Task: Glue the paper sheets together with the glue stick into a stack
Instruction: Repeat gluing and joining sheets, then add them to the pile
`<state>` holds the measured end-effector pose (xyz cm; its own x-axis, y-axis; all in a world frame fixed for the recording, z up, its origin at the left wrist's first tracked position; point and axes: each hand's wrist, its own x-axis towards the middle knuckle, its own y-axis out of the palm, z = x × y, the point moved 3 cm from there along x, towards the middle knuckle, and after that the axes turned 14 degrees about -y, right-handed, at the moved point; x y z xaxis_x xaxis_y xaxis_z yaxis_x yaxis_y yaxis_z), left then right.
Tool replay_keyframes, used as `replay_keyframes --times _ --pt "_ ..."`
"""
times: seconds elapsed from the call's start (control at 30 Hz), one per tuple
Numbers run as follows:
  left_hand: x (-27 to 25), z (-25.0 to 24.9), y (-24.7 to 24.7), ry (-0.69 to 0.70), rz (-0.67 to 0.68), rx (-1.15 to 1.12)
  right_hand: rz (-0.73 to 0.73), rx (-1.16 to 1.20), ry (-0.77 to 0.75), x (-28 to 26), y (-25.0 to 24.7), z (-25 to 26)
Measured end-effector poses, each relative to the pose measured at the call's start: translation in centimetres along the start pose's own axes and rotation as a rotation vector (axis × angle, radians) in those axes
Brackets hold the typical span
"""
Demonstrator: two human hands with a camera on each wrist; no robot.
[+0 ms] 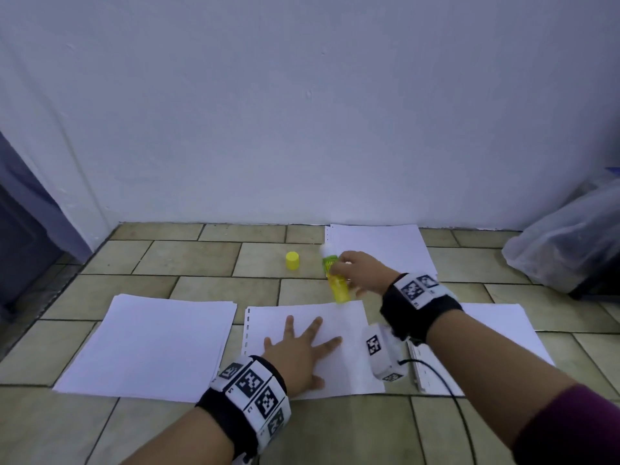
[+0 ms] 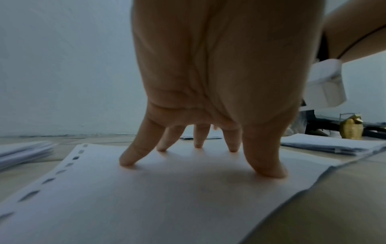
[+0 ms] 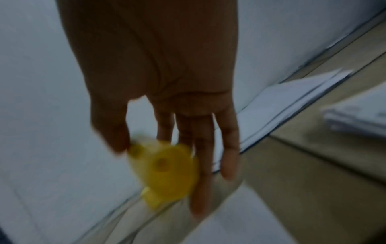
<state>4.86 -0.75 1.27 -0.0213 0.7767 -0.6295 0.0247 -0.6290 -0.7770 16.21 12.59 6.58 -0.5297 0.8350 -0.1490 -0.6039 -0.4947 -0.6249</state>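
Left hand (image 1: 298,350) pinned the white punched paper sheet (image 1: 349,330) with splayed fingers, right hand (image 1: 360,271) pinched the uncapped yellow glue stick (image 1: 337,280), gluing seemingly just underway.

Head camera looks forward and down from above the punched sheet (image 1: 302,317). Left wrist camera views that same sheet (image 2: 167,198) close, low; right wrist camera hangs beyond it.

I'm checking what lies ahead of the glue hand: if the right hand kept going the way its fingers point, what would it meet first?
Probably the yellow cap standing on the tile floor; the right hand, holding the glue stick, points left toward it, though depth is uncertain.
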Motion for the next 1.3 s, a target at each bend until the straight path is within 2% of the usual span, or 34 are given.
replay_keyframes --times 0.07,0.1,0.2,0.27,0.37,0.47,0.6,0.8,0.97,1.17,1.3 --pt "0.1 -0.3 -0.2 -0.013 -0.019 -0.010 0.149 -0.029 0.064 -1.9 -1.8 -0.4" --pt "0.2 -0.5 -0.3 -0.022 -0.026 -0.010 0.140 -0.076 0.067 -2.7 -2.8 -0.6" --pt "0.5 -1.1 -0.8 -0.049 -0.038 -0.019 -0.139 -0.169 0.014 -3.4 -4.9 -1.3" --pt "0.7 -1.4 -0.8 -0.070 -0.061 -0.027 -0.286 -0.115 -0.027 -3.7 -5.0 -1.7" --pt "0.9 -1.8 -0.6 -0.103 -0.083 -0.039 -0.336 0.051 -0.084 -4.0 -3.5 -2.2" --pt "1.1 -1.8 -0.4 -0.105 -0.087 -0.036 -0.358 0.017 -0.154 -3.7 -1.7 -2.5" --pt "1.5 -1.4 -0.4 -0.087 -0.088 -0.017 -0.333 -0.005 -0.196 -3.1 0.1 -2.5" --pt "1.9 -1.1 -0.1 -0.073 -0.109 0.010 -0.262 -0.140 -0.221 -3.5 0.0 -2.5" --pt "1.7 -0.9 -0.4 -0.053 -0.123 0.020 -0.140 -0.261 -0.255 -6.4 0.2 -2.6" --pt "1.0 -1.3 -1.3 -0.044 -0.132 0.059 -0.056 -0.278 -0.277 -10.6 0.3 -3.1" --pt "0.2 -0.9 -2.3 -0.027 -0.104 0.146 -0.005 -0.265 -0.270 -11.6 0.0 -3.3"
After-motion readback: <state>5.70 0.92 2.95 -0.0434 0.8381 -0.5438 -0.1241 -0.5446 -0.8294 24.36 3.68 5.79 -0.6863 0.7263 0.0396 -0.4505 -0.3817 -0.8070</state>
